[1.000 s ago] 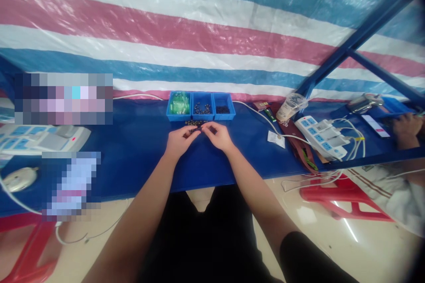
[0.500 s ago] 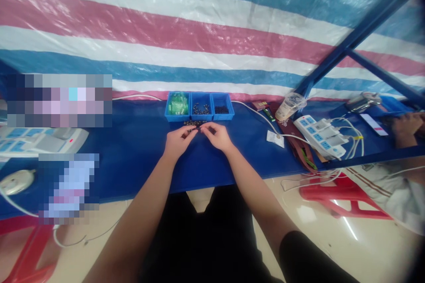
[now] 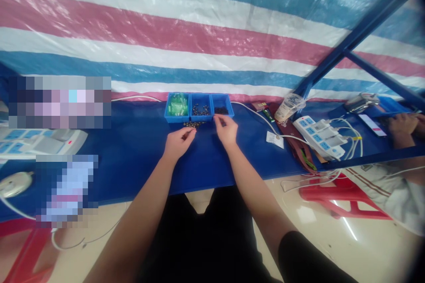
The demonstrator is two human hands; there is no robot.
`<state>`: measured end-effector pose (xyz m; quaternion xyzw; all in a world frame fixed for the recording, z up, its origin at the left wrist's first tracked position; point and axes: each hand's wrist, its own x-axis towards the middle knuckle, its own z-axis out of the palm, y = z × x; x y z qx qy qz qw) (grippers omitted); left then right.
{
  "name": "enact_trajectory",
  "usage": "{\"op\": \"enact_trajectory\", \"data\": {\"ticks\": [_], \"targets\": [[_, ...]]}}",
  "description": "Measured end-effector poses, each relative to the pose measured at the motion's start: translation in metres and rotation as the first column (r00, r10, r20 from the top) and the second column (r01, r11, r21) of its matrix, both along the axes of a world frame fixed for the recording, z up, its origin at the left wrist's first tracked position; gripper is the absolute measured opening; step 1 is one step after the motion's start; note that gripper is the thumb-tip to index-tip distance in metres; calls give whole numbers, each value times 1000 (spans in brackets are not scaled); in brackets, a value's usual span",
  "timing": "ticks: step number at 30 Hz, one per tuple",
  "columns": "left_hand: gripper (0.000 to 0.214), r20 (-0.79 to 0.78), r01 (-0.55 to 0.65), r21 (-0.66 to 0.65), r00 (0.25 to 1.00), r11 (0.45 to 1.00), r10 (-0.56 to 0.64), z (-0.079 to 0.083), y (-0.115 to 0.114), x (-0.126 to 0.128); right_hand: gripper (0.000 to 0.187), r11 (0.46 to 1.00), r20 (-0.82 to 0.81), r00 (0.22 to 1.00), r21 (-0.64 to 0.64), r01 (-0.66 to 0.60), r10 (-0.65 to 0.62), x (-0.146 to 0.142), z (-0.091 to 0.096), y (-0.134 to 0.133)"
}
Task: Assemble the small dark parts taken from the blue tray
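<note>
A plastic sheet (image 3: 206, 24) striped in blue, white and red hangs behind a blue worktop (image 3: 139, 152), where three blue bins stand side by side near the back. The left bin (image 3: 177, 120) holds something green in shiny wrapping (image 3: 177, 105), the middle bin (image 3: 201, 119) a scatter of small metallic pieces (image 3: 201, 110), and the right bin (image 3: 231, 116) small dark pieces (image 3: 221, 110). A little heap of brownish parts (image 3: 193, 124) (too small to make out singly) lies on the worktop just in front of the left and middle bins. The left hand (image 3: 178, 143) is right beside that heap, its fingers narrow at the tips; I cannot tell whether anything sits between them. The right hand (image 3: 227, 131) is at the front edge of the right bin, thumb and forefinger close together, and again I cannot tell whether they hold a piece. Farther right are a white packet (image 3: 275, 139), a clear plastic cup (image 3: 290, 107) and a power strip (image 3: 318, 137) with white cables plugged in. Beyond these, a co-worker's hand (image 3: 401, 123) is near a lit phone (image 3: 372, 125).
</note>
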<state>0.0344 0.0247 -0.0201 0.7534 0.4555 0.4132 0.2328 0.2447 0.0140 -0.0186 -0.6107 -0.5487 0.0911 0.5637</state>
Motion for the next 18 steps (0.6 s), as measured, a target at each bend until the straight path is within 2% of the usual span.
{"op": "enact_trajectory", "data": {"ticks": [2,4,7,9,11,13,15,16,18], "targets": [[28,-3,4,9,1000,1000,-4,0,0,0,30,986,26,987,-55,158,-157,11,-5,9],[28,-7,3,21,1000,1000,-3,-1,0,0,31,982,58,985,-92,166,-161,17,-9,13],[27,2,-52,30,999,998,52,0,1,-1,35,997,115,993,-75,24,-16,11,-8,5],[28,29,-142,32,990,989,141,1,2,-1,33,983,137,974,-76,-170,179,-1,-4,-5],[30,67,-245,32,968,969,242,3,3,-2,25,913,200,891,-98,-397,409,-17,1,-15],[31,102,-317,30,944,948,313,4,5,-3,23,813,293,760,-155,-561,580,-32,5,-22],[32,132,-362,26,925,932,356,4,6,-4,24,728,381,626,-246,-641,680,-45,9,-27],[33,149,-379,23,916,925,372,4,6,-4,23,706,415,579,-293,-645,702,-49,10,-28],[33,174,-407,19,901,913,398,4,6,-5,22,698,452,539,-350,-625,710,-56,12,-30]]}}
